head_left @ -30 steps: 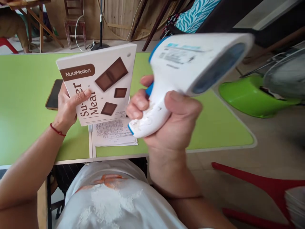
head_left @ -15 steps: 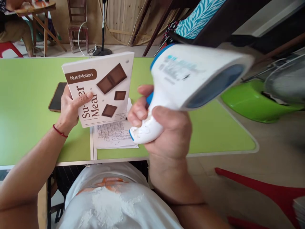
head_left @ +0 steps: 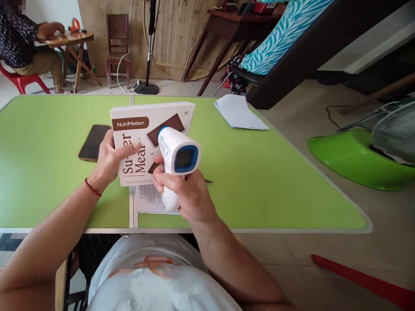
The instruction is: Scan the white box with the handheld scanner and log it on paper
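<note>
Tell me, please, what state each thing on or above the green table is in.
NutriMotion box: held up in the left hand
Gun-shaped device: held in the right hand, screen dark
Phone: lying flat, unlit
Written sheets: lying flat, partly covered
Pale paper: lying uncovered
Pen-like tip: lying, rest hidden

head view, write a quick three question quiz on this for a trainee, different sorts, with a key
1. Choose one. What does the left hand hold?
a) a pen
b) the NutriMotion box
c) a cup

2. True or false: the phone lies on the green table.

3. Fill in: the right hand holds a white device whose screen is framed in ____.

Key: 1. b; 2. true; 3. blue
</note>
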The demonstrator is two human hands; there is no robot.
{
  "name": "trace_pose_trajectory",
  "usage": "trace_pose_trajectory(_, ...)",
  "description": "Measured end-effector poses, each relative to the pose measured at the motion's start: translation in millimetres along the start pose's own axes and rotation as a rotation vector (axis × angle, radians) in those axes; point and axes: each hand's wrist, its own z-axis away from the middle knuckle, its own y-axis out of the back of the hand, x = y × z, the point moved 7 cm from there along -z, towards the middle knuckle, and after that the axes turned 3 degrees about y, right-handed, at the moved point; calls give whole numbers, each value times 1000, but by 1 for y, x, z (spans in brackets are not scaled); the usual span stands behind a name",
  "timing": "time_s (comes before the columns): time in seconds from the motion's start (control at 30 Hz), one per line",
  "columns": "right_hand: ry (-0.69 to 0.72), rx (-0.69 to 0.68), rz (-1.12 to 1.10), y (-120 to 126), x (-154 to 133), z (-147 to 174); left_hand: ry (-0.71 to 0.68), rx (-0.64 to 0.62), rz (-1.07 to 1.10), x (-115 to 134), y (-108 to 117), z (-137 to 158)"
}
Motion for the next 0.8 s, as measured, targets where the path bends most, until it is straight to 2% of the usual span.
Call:
trace_pose_trajectory(0.37,-2,-21,-9,0,7,-2,2,19,-48,-3,2,-2)
trace_pose_trajectory(0.8,12,10,-14,0,9,-2,13,-24,-13,-3,-1,0)
